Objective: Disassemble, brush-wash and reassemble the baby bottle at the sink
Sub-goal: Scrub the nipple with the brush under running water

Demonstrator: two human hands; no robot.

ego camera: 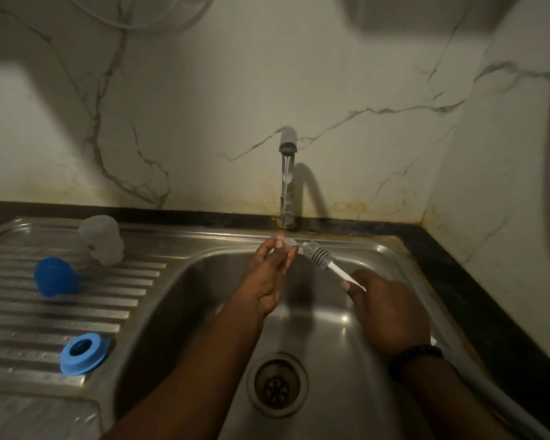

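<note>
Both forearms reach up from the bottom edge over the steel sink basin, with the round drain strainer between them. A dark beaded bracelet circles the right wrist.

Farther in, the right hand curls around the white handle of a bottle brush, thumb laid along the shaft. Its grey silicone bristle head points up and to the left, toward the other hand.

To the left of the brush, the left hand is raised with its fingers pinching a small clear teat at the fingertips. The teat sits directly under the running stream from the chrome tap, and the brush tip lies just beside it; whether they touch I cannot tell.

On the ribbed draining board to the left lie the other bottle parts, well apart from both hands: a blue screw ring nearest, a blue cap beyond it, and the frosted bottle body standing mouth down at the back.

Behind everything rises a white marble-veined wall.
</note>
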